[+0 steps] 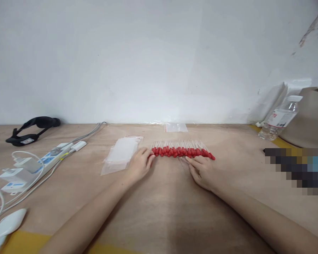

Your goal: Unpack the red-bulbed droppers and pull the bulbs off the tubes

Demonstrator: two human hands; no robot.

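Note:
A row of several thin white sticks with red tips (182, 150) lies across the middle of the wooden table (161, 211). My left hand (140, 163) rests at the row's left end, fingers curled and touching the red tips. My right hand (201, 170) lies flat just in front of the row's right half, fingers stretched out, with a clear stick or small tube under the fingertips. A stack of clear zip bags (121, 153) sits just left of my left hand. Another clear zip bag (176, 127) lies behind the row by the wall.
A white power strip with plugs and cables (34, 164) runs along the left side. A black head strap (31, 129) lies at the far left by the wall. A white device (7, 224) sits at the near left edge. A plastic water bottle (281, 118) and a bag stand at the right.

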